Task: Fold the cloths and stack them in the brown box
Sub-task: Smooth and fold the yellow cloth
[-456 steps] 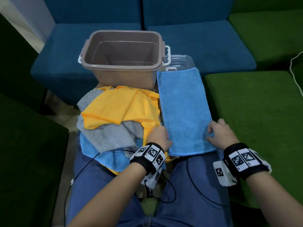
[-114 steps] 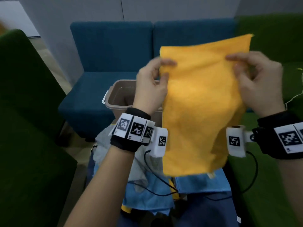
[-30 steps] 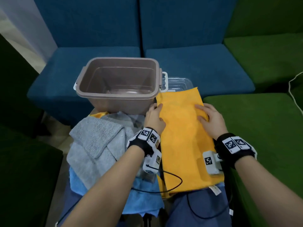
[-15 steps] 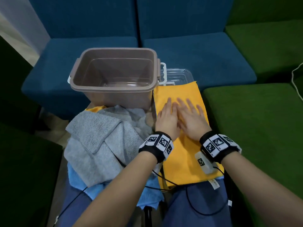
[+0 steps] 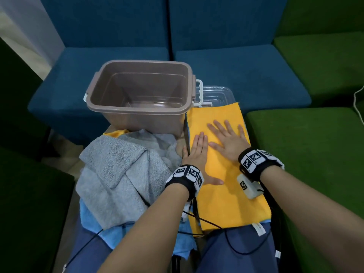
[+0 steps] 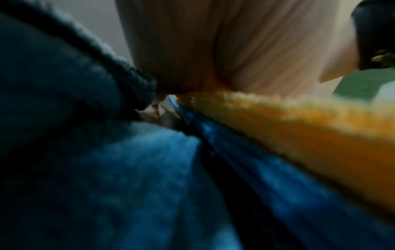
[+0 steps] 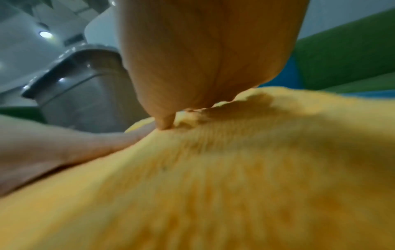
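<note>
A folded yellow cloth [image 5: 228, 186] lies lengthwise on my right thigh, on top of a blue cloth whose edge [image 5: 266, 221] peeks out beneath it. My left hand [image 5: 197, 149] lies flat with straight fingers on the cloth's left edge. My right hand [image 5: 229, 136] presses flat on its far half with fingers spread. The right wrist view shows the palm [image 7: 203, 55] on the yellow cloth [image 7: 235, 186]. The brown box [image 5: 141, 113] stands just beyond my knees, with nothing inside. A grey cloth [image 5: 118, 174] and a blue cloth [image 5: 145, 239] lie heaped on my left thigh.
A clear plastic lid [image 5: 218, 95] lies behind the yellow cloth, right of the box. Blue sofa seats [image 5: 236, 75] stand ahead and green seats [image 5: 307, 154] to the right. Black cables [image 5: 236, 251] trail from both wrists across my lap.
Over the last second both hands went from the cloth's side edges to lying flat on it; since half a second ago they have slid apart, the left nearer to me, the right spread wider.
</note>
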`<action>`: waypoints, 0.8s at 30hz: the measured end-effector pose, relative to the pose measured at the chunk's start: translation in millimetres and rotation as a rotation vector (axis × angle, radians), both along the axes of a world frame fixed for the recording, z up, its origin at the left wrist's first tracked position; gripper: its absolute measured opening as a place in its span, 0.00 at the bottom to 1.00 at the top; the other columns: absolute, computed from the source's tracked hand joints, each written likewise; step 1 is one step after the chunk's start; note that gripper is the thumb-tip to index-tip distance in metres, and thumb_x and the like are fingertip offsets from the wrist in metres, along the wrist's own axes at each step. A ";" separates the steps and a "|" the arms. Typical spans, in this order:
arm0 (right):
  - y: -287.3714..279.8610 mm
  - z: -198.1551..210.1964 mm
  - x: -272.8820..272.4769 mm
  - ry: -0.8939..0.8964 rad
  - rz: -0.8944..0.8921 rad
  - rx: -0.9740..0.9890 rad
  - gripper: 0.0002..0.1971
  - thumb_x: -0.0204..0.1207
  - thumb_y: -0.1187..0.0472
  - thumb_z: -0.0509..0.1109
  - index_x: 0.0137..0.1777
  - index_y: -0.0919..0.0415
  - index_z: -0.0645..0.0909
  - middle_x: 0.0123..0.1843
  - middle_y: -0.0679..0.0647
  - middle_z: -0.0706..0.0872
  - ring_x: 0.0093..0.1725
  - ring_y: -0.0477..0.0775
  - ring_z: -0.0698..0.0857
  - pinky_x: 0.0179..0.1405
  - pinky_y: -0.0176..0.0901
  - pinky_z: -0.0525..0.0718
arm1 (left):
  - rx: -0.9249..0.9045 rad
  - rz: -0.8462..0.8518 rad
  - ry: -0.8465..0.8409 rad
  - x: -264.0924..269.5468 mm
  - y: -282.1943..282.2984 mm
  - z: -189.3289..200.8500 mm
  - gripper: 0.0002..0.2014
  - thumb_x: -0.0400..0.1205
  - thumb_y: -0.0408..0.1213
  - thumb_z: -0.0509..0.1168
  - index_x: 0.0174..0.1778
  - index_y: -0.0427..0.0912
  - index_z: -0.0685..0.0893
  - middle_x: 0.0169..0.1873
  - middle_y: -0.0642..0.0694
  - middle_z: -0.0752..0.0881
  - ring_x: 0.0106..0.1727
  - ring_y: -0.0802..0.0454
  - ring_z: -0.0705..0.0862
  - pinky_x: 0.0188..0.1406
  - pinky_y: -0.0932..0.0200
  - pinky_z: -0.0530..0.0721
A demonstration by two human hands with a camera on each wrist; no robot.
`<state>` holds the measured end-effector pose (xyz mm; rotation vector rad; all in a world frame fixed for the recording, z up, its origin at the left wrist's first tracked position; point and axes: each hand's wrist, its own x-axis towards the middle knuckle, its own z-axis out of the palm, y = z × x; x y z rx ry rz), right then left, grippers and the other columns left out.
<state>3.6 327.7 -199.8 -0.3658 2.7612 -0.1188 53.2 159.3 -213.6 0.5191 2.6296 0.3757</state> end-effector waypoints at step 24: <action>21.9 0.1 84.6 -0.037 -0.128 0.059 0.32 0.87 0.42 0.36 0.83 0.51 0.26 0.83 0.43 0.27 0.83 0.50 0.29 0.79 0.62 0.29 | -0.161 -0.052 0.013 8.4 3.5 24.1 0.73 0.63 0.77 0.66 0.80 0.35 0.26 0.79 0.40 0.23 0.80 0.43 0.24 0.79 0.34 0.30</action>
